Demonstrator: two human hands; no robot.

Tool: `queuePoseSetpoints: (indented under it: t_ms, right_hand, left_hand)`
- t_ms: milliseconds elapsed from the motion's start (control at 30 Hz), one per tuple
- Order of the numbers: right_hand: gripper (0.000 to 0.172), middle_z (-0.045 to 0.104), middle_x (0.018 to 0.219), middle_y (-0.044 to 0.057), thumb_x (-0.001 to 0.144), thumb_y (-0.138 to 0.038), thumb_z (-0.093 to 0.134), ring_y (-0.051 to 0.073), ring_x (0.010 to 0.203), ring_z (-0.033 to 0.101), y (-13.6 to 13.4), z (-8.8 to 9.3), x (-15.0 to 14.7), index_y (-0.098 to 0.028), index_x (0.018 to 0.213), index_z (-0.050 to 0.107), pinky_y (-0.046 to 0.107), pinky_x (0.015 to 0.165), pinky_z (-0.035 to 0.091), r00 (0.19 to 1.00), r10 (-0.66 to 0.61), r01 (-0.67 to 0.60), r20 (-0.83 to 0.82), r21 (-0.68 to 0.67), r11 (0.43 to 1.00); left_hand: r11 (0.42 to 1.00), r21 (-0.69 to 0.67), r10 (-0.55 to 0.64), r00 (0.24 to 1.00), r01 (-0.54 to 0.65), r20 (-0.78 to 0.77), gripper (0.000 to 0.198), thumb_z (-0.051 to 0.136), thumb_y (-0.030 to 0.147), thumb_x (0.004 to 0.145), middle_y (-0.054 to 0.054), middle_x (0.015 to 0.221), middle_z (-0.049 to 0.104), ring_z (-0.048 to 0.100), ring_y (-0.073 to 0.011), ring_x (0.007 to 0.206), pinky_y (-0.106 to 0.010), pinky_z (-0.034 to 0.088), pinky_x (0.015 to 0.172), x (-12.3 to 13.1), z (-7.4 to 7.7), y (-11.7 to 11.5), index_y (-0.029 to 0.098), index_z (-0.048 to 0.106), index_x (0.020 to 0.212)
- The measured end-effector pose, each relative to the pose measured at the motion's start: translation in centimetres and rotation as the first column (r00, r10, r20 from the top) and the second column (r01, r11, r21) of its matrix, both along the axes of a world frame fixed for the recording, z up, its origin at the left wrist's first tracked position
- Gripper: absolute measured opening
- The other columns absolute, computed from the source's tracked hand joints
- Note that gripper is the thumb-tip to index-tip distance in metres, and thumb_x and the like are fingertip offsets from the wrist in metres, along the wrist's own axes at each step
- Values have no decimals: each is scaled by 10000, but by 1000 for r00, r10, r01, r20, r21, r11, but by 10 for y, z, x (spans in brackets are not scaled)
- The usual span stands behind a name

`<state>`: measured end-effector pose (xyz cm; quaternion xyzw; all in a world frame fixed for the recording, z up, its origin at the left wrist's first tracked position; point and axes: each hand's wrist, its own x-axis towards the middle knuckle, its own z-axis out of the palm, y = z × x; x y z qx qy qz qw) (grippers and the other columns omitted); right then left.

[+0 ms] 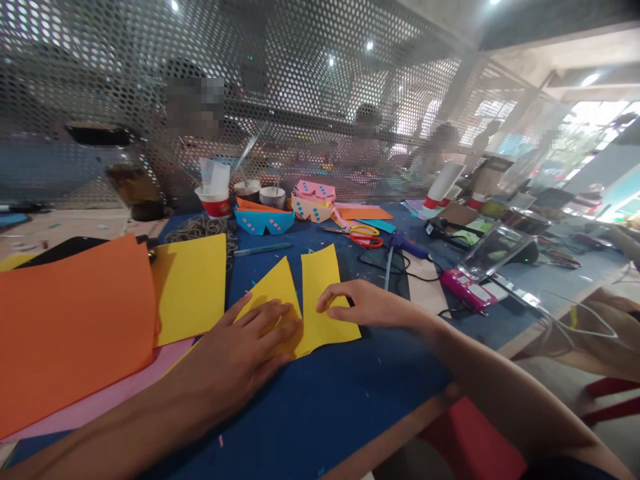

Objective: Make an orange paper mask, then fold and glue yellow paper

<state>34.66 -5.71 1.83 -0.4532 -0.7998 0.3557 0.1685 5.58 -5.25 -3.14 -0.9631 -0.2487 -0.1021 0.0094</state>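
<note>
Two yellow foam or paper pieces lie side by side on the blue table top, their lower edges meeting; whether they are joined I cannot tell. My left hand (250, 340) rests flat, fingers spread, over the left yellow piece (277, 283). Over the right yellow piece (320, 273) is my right hand (355, 301), its fingers curved and its thumb a little apart, with nothing visible between them. The fingertips are on or just above the sheet.
Orange sheets (75, 333) and a yellow sheet (193, 287) lie left. Behind are a blue pen (263, 249), scissors (367, 235), folded blue (265, 220) and pink mask-like shapes (315, 191), and a paper cup (214, 202). A blue glue gun (410, 247) with a cord lies right.
</note>
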Motion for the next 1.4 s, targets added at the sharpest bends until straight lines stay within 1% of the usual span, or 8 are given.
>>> queuePoseSetpoints:
  t_ms: [167,333,467,733,967,1133,1300,1400]
  right_hand:
    - [221,756,1221,0,948,-242,619,200,1145,691,1,2,3,-243,1142,725,307,1009,475,1000,21,-21,-14,-16,1000]
    - [223,763,1209,1,935,-216,617,208,1140,697,2,0,3,-242,1123,734,316,1013,481,1000,16,-16,-7,-18,1000]
    - [224,764,1205,5,929,-214,621,212,1140,696,2,-1,3,-240,1119,736,320,1013,482,1000,11,-12,-7,-17,1000]
    - [251,761,1176,-2,902,-147,594,188,1097,694,3,3,4,-229,1092,737,285,973,482,999,53,-52,13,-29,998]
    - [223,747,1223,6,935,-286,655,206,1139,685,2,5,6,-241,1142,723,297,986,478,997,71,-71,13,-37,997]
    - [276,754,1192,-3,885,-140,614,196,1108,690,3,8,10,-238,1113,734,287,981,477,993,108,-106,36,-53,993]
    - [233,761,1171,15,896,-161,629,199,1101,693,7,7,15,-210,1098,735,286,975,474,997,74,-74,19,-9,997]
    - [205,760,1178,16,930,-189,619,192,1112,692,6,8,13,-207,1102,729,280,983,469,998,45,-45,-31,19,999]
  left_hand:
    - [999,-26,-20,1000,21,24,345,438,334,1070,-35,1487,589,494,-279,1417,-585,311,1213,0,1,1,396,600,1368]
    - [999,-29,-42,994,45,103,349,486,314,1050,-50,1419,646,557,-262,1331,-472,432,1145,0,2,-1,329,612,1375]
    - [992,-95,-75,994,82,82,379,508,269,1031,-54,1411,652,606,-247,1245,-421,503,1063,1,7,-4,323,602,1394]
    - [993,-84,-85,996,86,14,417,544,240,1007,-45,1443,627,588,-279,1307,-514,456,1121,-2,7,-5,363,576,1404]
    - [993,-64,-103,994,104,24,450,536,221,1001,-35,1439,626,574,-280,1323,-533,430,1141,-3,8,-7,404,566,1412]
    - [994,-43,-98,995,98,-14,471,552,206,990,-28,1431,627,592,-285,1295,-556,422,1144,-3,12,-7,414,560,1412]
    - [994,-62,-90,996,89,-15,490,549,196,987,-42,1452,607,580,-306,1313,-594,412,1141,-4,11,-7,418,546,1424]
    - [992,-102,-82,997,80,-8,515,544,167,975,-42,1441,609,564,-303,1331,-578,416,1139,-4,10,-8,419,539,1423]
